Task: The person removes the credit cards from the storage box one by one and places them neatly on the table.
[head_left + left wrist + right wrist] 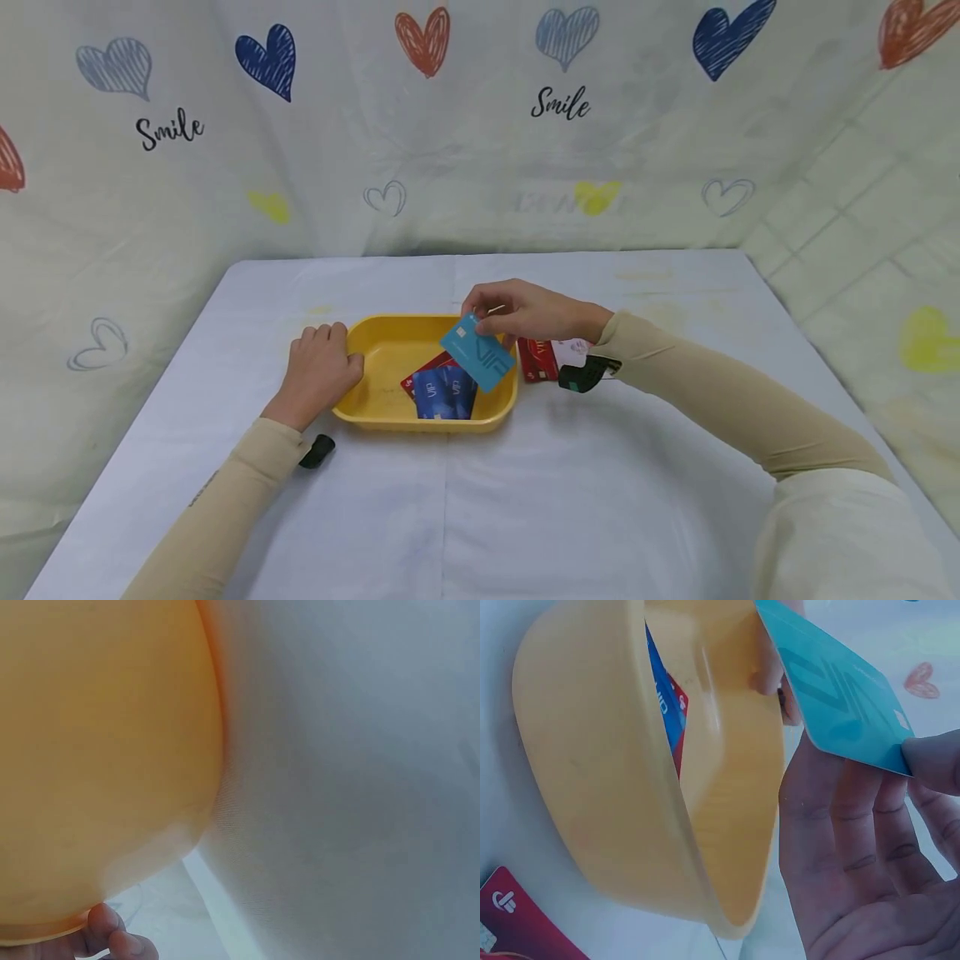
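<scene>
My right hand [528, 310] pinches a teal VIP card [478, 353] between thumb and fingers, tilted above the right part of a yellow plastic basin [378, 350]. In the right wrist view the thumb presses one corner of the teal card [840, 694]. My left hand [318, 367] grips the basin's left rim, with its fingertips [105, 921] showing at the edge in the left wrist view. Inside the basin lie dark blue VIP cards [444, 395], overlapping a red card [408, 385] that is mostly covered.
Right of the basin, a red card [538, 360] lies on the white-covered table [600, 500] beside a pale, patterned piece [572, 352], partly hidden by my right wrist. Behind the table hangs a white curtain [465, 150] printed with hearts.
</scene>
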A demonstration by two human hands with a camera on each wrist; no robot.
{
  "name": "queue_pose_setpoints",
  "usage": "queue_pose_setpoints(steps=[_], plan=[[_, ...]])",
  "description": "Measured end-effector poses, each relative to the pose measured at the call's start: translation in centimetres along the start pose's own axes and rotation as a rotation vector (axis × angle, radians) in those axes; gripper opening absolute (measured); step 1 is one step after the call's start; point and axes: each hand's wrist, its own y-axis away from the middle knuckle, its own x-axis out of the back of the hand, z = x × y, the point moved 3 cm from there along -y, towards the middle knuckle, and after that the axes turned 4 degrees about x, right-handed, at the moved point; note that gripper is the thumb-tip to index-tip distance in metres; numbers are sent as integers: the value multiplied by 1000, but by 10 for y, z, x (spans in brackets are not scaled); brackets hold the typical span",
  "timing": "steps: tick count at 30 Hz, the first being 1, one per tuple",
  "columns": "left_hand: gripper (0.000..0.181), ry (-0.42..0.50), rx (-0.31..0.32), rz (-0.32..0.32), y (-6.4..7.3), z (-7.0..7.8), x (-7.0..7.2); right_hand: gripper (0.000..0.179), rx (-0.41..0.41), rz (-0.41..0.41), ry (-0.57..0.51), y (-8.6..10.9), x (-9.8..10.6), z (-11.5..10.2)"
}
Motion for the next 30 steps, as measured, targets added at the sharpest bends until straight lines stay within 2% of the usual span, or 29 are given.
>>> queue_pose_setpoints(steps=[12,21,30], plan=[[25,-26,-5,-11,1,4,0,20,-1,89,3,24,13,0],[27,-40,-5,-20,2,3,-2,19,-42,136,-13,42,21,4],[30,-41,-2,-25,2,6,-2,22,-88,214,16,62,32,10]])
